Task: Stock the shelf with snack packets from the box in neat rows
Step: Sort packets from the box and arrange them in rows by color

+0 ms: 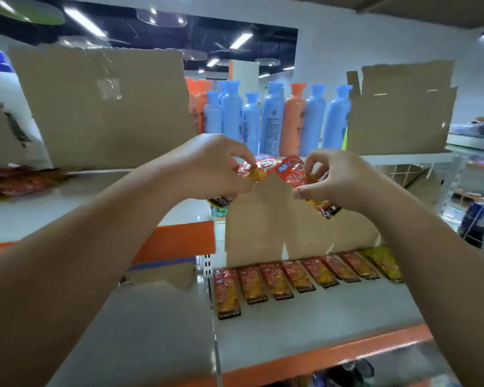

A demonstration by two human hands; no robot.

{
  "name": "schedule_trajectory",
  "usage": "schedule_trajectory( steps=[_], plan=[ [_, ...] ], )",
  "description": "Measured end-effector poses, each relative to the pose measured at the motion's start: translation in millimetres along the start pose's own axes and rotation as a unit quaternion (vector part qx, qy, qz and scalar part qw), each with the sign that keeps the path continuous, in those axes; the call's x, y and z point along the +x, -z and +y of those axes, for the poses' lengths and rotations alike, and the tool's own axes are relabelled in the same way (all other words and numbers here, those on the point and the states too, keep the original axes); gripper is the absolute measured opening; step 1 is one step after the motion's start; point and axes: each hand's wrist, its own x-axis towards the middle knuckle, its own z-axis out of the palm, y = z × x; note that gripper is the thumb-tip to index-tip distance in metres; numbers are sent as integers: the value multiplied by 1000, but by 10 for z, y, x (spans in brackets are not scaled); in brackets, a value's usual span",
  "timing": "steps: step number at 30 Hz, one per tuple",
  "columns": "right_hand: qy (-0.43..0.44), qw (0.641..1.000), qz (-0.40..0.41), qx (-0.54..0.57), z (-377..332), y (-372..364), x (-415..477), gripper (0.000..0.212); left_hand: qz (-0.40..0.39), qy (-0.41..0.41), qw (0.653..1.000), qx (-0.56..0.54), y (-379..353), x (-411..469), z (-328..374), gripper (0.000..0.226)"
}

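Observation:
Both hands are raised in front of the shelves, each holding a red and yellow snack packet. My left hand (210, 166) pinches one packet (252, 171) by its upper end, with the lower end showing under the palm. My right hand (338, 177) pinches a second packet (296, 174), which hangs tilted down to the right. Below them, a row of several like packets (299, 275) lies side by side on the grey shelf (319, 317), against a torn cardboard backing (277, 227). The box is not clearly in view.
Blue and orange bottles (271, 118) stand on the upper shelf between two cardboard sheets (104, 107). More packets (20, 182) lie at the far left. The shelf has an orange front edge (333, 356). A wire rack (475, 213) stands to the right.

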Motion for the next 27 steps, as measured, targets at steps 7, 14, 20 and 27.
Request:
schedule_trajectory(
  steps=[7, 14, 20, 27],
  plan=[
    [7, 1000, 19, -13, 968, 302, -217, 37, -15, 31, 999, -17, -942, 201, 643, 44],
    [-24, 998, -45, -21, 1521, -194, -248, 35, 5, 79, 993, -91, -1826, 94, 372, 51],
    [-65, 990, -121, -26, 1763, -1004, -127, 36, 65, 114, 991, -40, -2671, 30, -231, 49],
    [-93, 980, -173, -24, 1999, -1756, 26, 38, 144, 135, 980, -23, -3458, -118, -725, 19]
  ],
)
